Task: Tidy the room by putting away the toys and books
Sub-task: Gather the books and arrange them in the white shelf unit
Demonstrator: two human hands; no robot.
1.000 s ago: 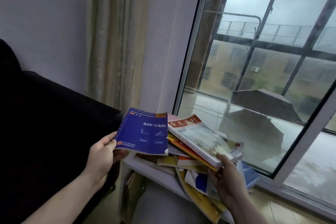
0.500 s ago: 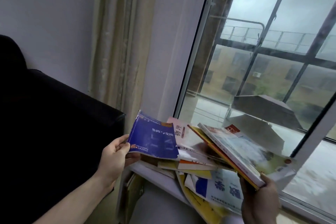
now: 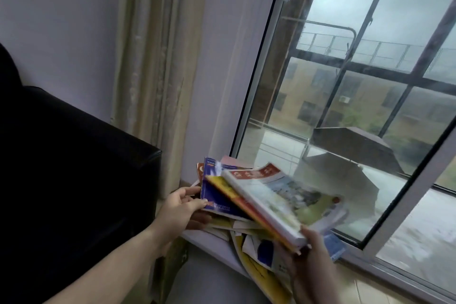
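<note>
My left hand (image 3: 181,208) grips the lower left corner of a blue book (image 3: 214,196). My right hand (image 3: 307,258) holds a small stack of books by its near end: a white book with a red title band (image 3: 276,195) on top, yellow and orange ones (image 3: 229,192) under it. The stack lies over the right part of the blue book. Below them a messy pile of books (image 3: 249,237) rests on a white shelf (image 3: 212,245), with a yellow book (image 3: 261,276) hanging off its front edge.
A black sofa arm (image 3: 81,180) stands close on the left. A beige curtain (image 3: 153,57) hangs behind it. A large sliding window (image 3: 357,106) fills the right side, its frame close behind the books. Tiled floor (image 3: 370,289) shows at the bottom right.
My right hand has swung its stack left, over the blue book. My left hand has tilted the blue book towards the stack. The view has shifted down and left.
</note>
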